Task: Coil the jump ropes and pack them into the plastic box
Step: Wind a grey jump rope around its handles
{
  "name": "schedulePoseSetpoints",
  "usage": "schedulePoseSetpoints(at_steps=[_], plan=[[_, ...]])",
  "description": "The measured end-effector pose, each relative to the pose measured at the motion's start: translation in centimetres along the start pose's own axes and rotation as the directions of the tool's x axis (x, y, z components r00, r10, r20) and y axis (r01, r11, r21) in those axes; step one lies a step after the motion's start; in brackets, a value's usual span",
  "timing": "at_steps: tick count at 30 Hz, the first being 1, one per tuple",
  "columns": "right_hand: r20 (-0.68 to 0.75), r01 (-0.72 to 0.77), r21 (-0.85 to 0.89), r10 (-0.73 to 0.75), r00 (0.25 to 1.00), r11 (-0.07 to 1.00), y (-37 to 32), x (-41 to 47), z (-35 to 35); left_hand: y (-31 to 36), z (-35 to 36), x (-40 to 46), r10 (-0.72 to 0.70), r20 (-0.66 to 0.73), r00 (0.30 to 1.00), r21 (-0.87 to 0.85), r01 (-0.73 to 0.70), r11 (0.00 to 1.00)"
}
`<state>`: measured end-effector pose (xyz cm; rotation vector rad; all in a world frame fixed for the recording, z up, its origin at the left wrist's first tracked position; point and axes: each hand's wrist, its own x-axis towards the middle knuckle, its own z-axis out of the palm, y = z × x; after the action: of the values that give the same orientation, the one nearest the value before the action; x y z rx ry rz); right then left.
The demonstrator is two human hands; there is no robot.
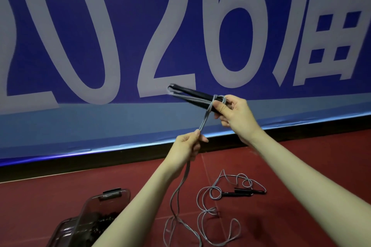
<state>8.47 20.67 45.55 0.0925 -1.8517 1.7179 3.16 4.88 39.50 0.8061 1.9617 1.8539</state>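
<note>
Right hand (233,113), right of frame centre: fingers curled around the near end of a pair of black handles (192,95) held together. The handles point up and to the left, against the blue banner (80,118). The grey rope (203,121) is wrapped around the handles just beside the thumb, with a small loop showing above the knuckles. Thin grey strands also run along the handles to their far tip.

Left hand (187,145), just below and left of the right hand: fingers closed on the doubled grey rope, pinched between thumb and forefinger. The rope runs taut from this hand up to the wrap on the handles. Below the hand the doubled rope hangs slack along the forearm and lands in loose loops on the red floor (301,158) at bottom centre.

Second jump rope (236,191), lower centre-right of frame: lies uncoiled on the floor, grey cord in loose tangled loops, its two black handles side by side. Neither hand touches it. I cannot tell whether its cord crosses the loops of the held rope.

Plastic box (109,199), lower left corner: clear and dark-tinted, partly hidden by the left forearm. Dark contents inside, too blurred to identify. A flat clear piece, probably the lid (64,230), lies touching its near side.

Background: banner with large pale numerals fills the upper frame.
</note>
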Motion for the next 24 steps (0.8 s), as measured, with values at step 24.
schedulePoseSetpoints(at_steps=[24], plan=[[0.115,0.137,-0.607,-0.084,0.990,0.783,2.8,-0.7,-2.1,7.0,-0.8,-1.6,0.458,0.246,0.854,0.827,-0.432,0.360]])
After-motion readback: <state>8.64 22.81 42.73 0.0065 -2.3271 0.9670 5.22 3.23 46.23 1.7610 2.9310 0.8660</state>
